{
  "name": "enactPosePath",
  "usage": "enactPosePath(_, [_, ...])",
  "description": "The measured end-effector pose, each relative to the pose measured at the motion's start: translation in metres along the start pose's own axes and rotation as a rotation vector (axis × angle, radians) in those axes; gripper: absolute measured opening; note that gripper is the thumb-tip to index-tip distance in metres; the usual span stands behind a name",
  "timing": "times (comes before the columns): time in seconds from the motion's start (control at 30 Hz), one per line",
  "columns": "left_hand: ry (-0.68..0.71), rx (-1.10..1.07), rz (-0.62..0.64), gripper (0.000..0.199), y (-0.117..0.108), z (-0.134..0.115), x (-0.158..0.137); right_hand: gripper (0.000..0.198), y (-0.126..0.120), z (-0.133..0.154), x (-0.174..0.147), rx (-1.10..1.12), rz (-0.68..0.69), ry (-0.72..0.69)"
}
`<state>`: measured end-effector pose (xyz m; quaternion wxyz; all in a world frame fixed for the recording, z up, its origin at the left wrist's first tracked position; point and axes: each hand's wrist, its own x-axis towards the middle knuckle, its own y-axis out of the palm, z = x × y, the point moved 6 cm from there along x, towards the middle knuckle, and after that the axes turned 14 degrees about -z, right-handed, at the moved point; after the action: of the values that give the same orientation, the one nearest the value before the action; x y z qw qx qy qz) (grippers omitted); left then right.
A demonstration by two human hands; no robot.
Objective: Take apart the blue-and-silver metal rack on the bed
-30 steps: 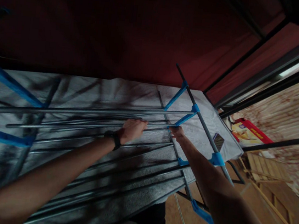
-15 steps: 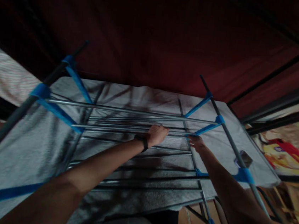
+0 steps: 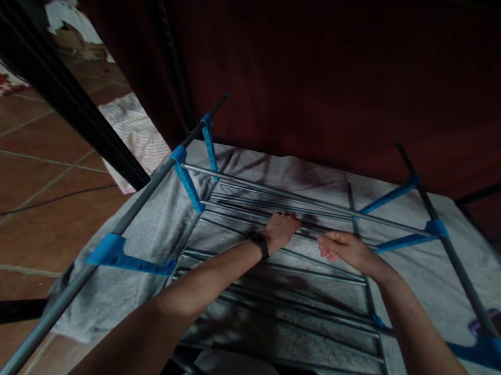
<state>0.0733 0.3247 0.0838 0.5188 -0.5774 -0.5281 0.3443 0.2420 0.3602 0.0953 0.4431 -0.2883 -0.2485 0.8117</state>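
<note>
A rack frame of grey metal tubes with blue plastic joints (image 3: 109, 250) lies over a grey cloth. Thin metal rods (image 3: 251, 183) run across it from side to side. My left hand (image 3: 282, 229), with a black band on its wrist, is closed over a rod in the middle of the rack, its fingertips partly hidden behind it. Just to its right, my right hand (image 3: 345, 248) has its fingers curled with the thumb on top, around the same rod or one beside it. A small gap separates the two hands.
The grey cloth (image 3: 132, 294) covers the surface under the rack. Behind it hangs a dark red curtain (image 3: 315, 87). A dark phone-like object (image 3: 497, 330) lies at the right. Black poles (image 3: 83, 116) slant on the left over a tiled floor (image 3: 16, 199) with a cable (image 3: 38, 204).
My view has turned left, showing more floor. My right hand has moved left along the rods, nearer to my left hand, which stays closed on the rod.
</note>
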Motion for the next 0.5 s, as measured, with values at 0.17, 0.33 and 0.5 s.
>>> enactPosePath(0.17, [-0.085, 0.042, -0.012, 0.030, -0.005, 0.013, -0.013, 0.022, -0.011, 0.025, 0.018, -0.286, -0.294, -0.253])
enactPosePath(0.33, [-0.135, 0.058, -0.047, 0.031, -0.012, 0.018, -0.029, 0.030, 0.020, 0.012, 0.029, -0.449, -0.137, -0.400])
enactPosePath(0.5, [-0.175, 0.044, -0.150, 0.028, -0.027, 0.024, -0.051, 0.025, 0.047, 0.012, 0.038, -0.586, -0.066, -0.437])
